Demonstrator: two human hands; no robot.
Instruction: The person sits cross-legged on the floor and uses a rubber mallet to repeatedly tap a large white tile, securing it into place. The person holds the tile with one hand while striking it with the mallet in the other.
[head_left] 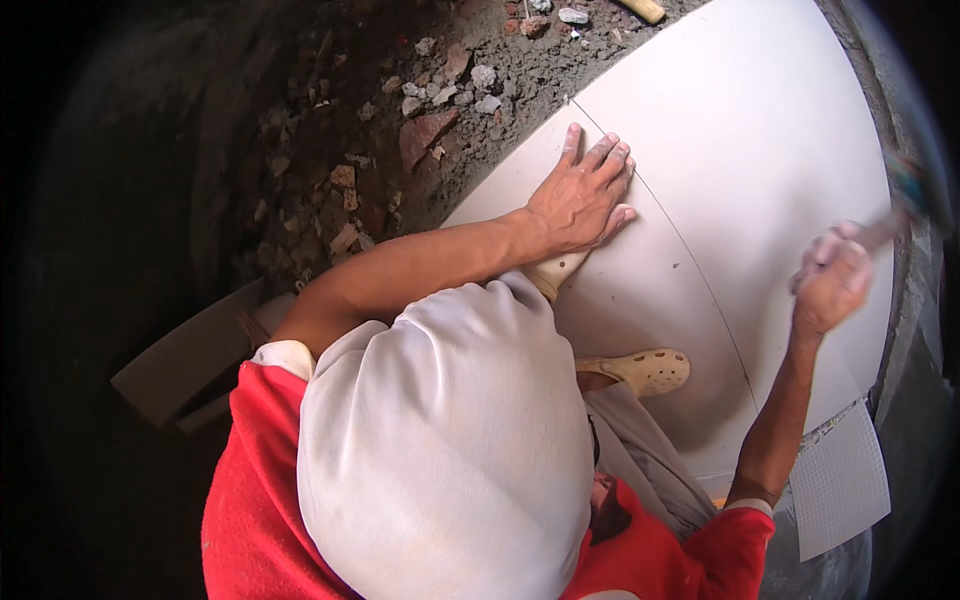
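Neither of my own hands shows in this view. Directly below me a co-worker in a red shirt point(260, 490) and a pale head cloth point(440, 430) crouches on large white tiles point(760, 110). The co-worker's left hand point(585, 195) lies flat with fingers spread on a tile, beside the thin dark joint line point(680, 235). At the right, the co-worker's right hand point(838, 275) is closed round the handle of a tool point(905, 190) that looks like a mallet. Motion smears that tool, and its head sits near the tiles' right edge.
Wet grey mortar point(530, 65) with broken stones and brick bits point(430, 135) borders the tiles at the upper left. A wooden handle point(645, 10) lies at the top. Grid-backed tile offcut point(840, 485) is at lower right; flat pieces point(190, 355) lie left. The co-worker wears cream clogs point(660, 370).
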